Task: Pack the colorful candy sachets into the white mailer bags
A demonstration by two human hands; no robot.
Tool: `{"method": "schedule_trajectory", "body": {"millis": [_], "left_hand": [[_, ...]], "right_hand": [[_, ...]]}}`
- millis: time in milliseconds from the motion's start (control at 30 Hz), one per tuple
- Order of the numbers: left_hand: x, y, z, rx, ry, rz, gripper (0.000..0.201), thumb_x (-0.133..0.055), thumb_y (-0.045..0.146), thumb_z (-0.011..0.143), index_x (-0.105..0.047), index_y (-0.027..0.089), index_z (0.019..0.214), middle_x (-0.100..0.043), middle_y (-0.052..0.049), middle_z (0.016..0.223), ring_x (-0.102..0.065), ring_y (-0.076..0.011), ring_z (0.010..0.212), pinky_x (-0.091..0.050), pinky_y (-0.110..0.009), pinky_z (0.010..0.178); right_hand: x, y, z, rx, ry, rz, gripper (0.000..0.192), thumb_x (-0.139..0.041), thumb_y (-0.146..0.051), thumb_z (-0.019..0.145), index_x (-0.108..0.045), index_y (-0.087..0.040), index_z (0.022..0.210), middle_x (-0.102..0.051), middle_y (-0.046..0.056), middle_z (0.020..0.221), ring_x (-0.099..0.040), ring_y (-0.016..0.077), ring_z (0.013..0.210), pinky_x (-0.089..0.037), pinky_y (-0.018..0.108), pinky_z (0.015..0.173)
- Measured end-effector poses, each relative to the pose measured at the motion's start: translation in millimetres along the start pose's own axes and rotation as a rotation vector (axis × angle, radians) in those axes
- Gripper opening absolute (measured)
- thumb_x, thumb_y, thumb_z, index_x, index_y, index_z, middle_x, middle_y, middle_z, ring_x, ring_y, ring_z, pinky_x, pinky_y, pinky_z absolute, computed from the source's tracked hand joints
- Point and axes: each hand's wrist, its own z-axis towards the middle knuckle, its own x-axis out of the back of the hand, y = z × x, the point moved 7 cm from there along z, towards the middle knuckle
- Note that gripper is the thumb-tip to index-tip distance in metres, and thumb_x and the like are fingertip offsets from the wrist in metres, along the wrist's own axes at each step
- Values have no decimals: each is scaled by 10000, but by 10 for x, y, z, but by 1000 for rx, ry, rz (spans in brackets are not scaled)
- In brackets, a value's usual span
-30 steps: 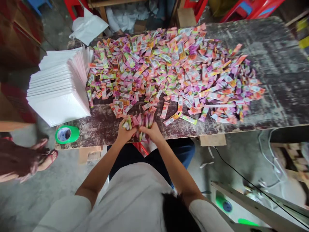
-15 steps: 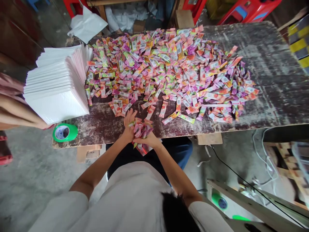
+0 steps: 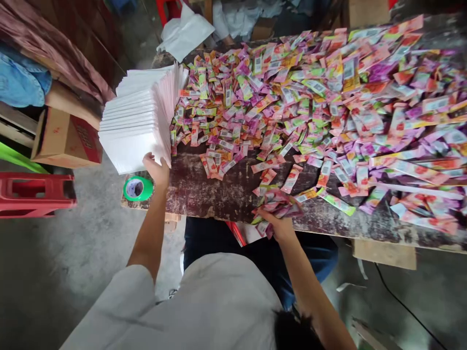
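A bunch of sachets (image 3: pixel 278 206) was gripped in the right hand (image 3: pixel 282 227), fingers clamped round it, at the near edge of the worn tabletop (image 3: pixel 215 192). The left hand (image 3: pixel 157 169) was laid on the near corner of the stack of white bubble mailers (image 3: pixel 140 121), fingers against the lowest one; whether it was pinched could not be told. Step judged: a counted bunch held ready while a mailer was being fetched. The next move was judged to call for one mailer to be separated cleanly and its mouth opened. Sachets: narrow, glossy film strips, pink, purple, green, orange, slippery-looking. The loose sachet pile (image 3: pixel 328 102) was spread across the table behind. A green tape roll (image 3: pixel 137 188) sat just beside the left wrist.
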Motion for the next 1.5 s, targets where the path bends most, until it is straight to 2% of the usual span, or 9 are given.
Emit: {"method": "schedule_trajectory", "body": {"millis": [200, 367, 467, 633, 767, 933, 1100, 1333, 1500], "left_hand": [[-190, -173, 486, 67, -106, 226, 435, -528, 36, 792, -492, 74, 1224, -542, -232, 1282, -568, -313, 1196, -412, -450, 1082], [354, -157, 337, 96, 9, 304, 291, -441, 96, 882, -543, 97, 1155, -641, -179, 1113, -642, -288, 1058, -472, -418, 968], [458, 86, -214, -75, -77, 291, 296, -484, 241, 931, -537, 137, 1203, -665, -113, 1029, -655, -255, 973, -482, -376, 904], [-427, 618, -1797, -356, -848, 281, 246, -537, 192, 892, -605, 201, 1128, -696, -71, 995, -661, -221, 903, -467, -312, 812], [-839, 876, -2382, -451, -985, 287, 187, -514, 195, 900, -614, 189, 1058, -692, -105, 1037, -650, -231, 898, -448, -323, 765], [-956, 916, -2254, -333, -1008, 20, 93, -611, 182, 816, -619, 192, 908, -647, -16, 740, -602, -176, 715, -424, -280, 681], [-1001, 778, -2053, 70, -1040, -288, 98, -557, 230, 816, -549, 190, 726, -481, 58, 506, -443, -121, 468, -352, -248, 514], [-590, 1099, -2098, -384, -917, -251, 72, -587, 155, 733, -606, 188, 794, -558, 38, 637, -492, -121, 592, -391, -259, 627], [-574, 1145, -2196, -271, -896, -284, 34, -560, 199, 792, -591, 196, 805, -594, 23, 668, -528, -128, 597, -412, -255, 617]], "right_hand": [[57, -46, -13, -29, 73, -31, 399, -899, -375, 531, -666, -189, 796, -733, 26, 826, -704, 204, 766, -607, 338, 749], [159, -35, -91, -33, 92, -55, 407, -887, -400, 524, -633, -194, 768, -707, 18, 785, -688, 207, 731, -597, 360, 733], [256, -74, -90, 31, 98, -151, 420, -860, -433, 553, -620, -203, 810, -700, 26, 827, -679, 215, 772, -586, 373, 765], [125, -301, -71, 309, -17, -578, 351, -767, -446, 631, -605, -212, 835, -690, 59, 888, -656, 239, 869, -536, 385, 849], [-73, -451, -139, 448, -42, -995, 409, -644, -395, 755, -610, -163, 1091, -694, 120, 1030, -633, 276, 945, -473, 408, 869], [-295, -496, -198, 517, 172, -1364, 471, -509, -344, 923, -522, -118, 1336, -649, 166, 1104, -556, 297, 1024, -367, 421, 926], [-638, -52, -195, 573, -151, -1562, 427, -396, -253, 991, -505, -158, 1392, -630, 164, 1158, -513, 281, 1049, -322, 410, 957], [-422, -203, 370, 136, -192, -1561, 464, -617, -262, 828, -554, -171, 1278, -680, 143, 1129, -631, 280, 1028, -418, 341, 828], [-571, -294, 404, 66, -62, -1601, 461, -664, -317, 813, -538, -106, 1202, -677, 192, 1096, -665, 301, 992, -447, 364, 843]]}}
